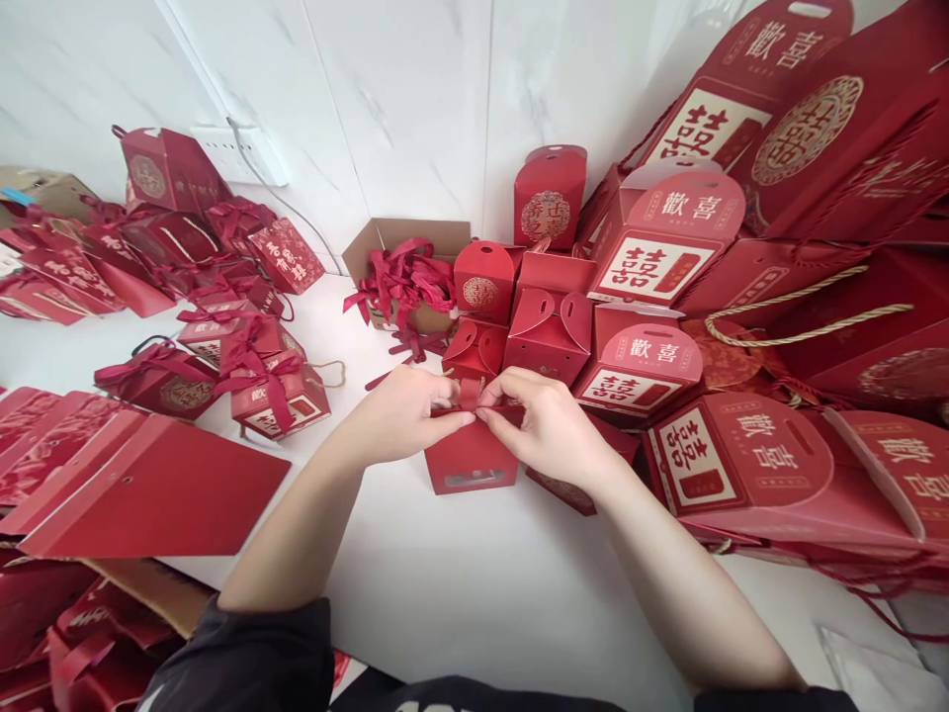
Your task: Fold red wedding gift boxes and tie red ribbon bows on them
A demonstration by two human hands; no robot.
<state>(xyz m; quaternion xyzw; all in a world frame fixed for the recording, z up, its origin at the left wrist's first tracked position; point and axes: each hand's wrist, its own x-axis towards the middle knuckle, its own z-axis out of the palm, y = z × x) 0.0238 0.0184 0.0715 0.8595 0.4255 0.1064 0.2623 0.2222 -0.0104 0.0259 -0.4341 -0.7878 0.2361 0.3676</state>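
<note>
A small red gift box point(469, 462) stands on the white floor in front of me. My left hand point(404, 412) and my right hand point(545, 423) meet over its top, each with fingers pinched on a red ribbon point(469, 393) that runs across the box. The hands hide most of the ribbon and the box's top flaps.
Several folded red boxes point(547, 326) stand just behind. An open cardboard box of red ribbons point(404, 279) sits at the wall. Ribbon-tied boxes point(271, 391) lie at the left, flat red card sheets point(148, 489) at the near left, and large red gift bags point(741, 460) pile up at the right.
</note>
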